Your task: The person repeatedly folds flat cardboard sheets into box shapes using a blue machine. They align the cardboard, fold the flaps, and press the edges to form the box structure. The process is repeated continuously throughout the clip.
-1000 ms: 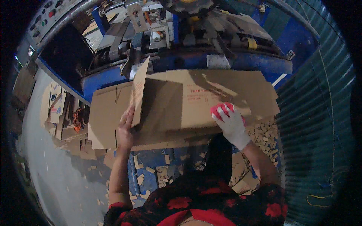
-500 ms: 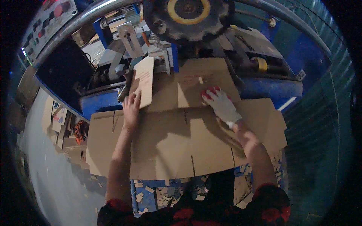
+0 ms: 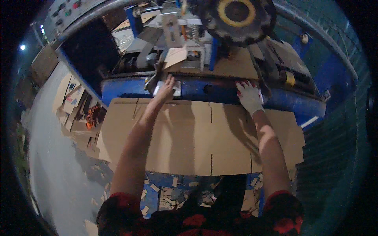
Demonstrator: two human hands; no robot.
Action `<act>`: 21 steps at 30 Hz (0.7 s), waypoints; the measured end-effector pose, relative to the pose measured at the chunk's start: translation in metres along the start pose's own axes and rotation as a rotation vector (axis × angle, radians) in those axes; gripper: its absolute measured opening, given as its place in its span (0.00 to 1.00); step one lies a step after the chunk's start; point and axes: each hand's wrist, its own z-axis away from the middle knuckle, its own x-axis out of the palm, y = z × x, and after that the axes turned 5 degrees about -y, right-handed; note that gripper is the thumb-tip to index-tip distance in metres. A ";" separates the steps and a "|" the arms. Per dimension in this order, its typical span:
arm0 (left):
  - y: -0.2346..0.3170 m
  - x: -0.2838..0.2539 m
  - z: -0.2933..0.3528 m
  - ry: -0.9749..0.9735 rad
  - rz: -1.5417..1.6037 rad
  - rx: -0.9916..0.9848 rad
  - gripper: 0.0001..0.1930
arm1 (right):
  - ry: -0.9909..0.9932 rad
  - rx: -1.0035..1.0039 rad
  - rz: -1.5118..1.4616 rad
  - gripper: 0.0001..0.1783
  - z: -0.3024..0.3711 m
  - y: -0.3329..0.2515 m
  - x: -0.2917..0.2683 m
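**Farther in at one o'clock, and released**

Different from half a second ago in the place of the cardboard blank (image 3: 238, 65): then beneath the right hand (image 3: 250, 97) and across the blue rail (image 3: 193, 89), now beyond that rail at one o'clock, below the black wheel (image 3: 236, 12) in view. Different too in the place of the raised panel (image 3: 176, 56): then at the fingers of the left hand (image 3: 165, 92), now past their tips, just short of twelve o'clock. Turned slightly in outlook as well, with the wheel now farther toward one o'clock.

At eleven o'clock, on the bare left: released, with fingers nearly straight and close together, over the metal plate (image 3: 177, 89) on the rail. At two o'clock, on the gloved right: also released, with fingers spread and slightly bent at the rail; too blurred to tell firm contact.

Toward six o'clock from the centre: slotted flat cardboard (image 3: 185, 141). At seven: cardboard scraps (image 3: 145, 210).
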 end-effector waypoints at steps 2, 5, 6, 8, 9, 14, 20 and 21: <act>0.017 -0.014 -0.013 -0.051 0.050 -0.075 0.34 | 0.014 0.107 0.018 0.28 -0.015 -0.005 -0.006; 0.027 -0.035 0.018 0.134 0.169 0.029 0.27 | 0.018 0.090 -0.148 0.32 -0.008 -0.003 -0.017; 0.023 -0.041 0.042 0.191 0.210 0.114 0.26 | -0.021 0.086 -0.201 0.33 0.008 -0.001 -0.020; 0.001 -0.047 0.123 0.265 -0.040 -0.083 0.22 | 0.119 0.069 -0.154 0.36 0.060 0.006 -0.019; -0.014 -0.048 0.168 0.499 -0.158 -0.041 0.23 | 0.156 0.107 -0.131 0.37 0.095 0.011 -0.019; -0.083 -0.049 0.332 0.140 -0.421 -0.985 0.39 | -0.122 0.372 0.022 0.42 0.269 0.010 -0.022; -0.100 -0.036 0.390 0.191 -0.167 -0.843 0.45 | 0.102 0.739 0.084 0.47 0.373 0.017 -0.037; -0.099 -0.036 0.393 0.182 -0.161 -0.868 0.44 | 0.315 0.909 0.238 0.44 0.379 0.018 -0.032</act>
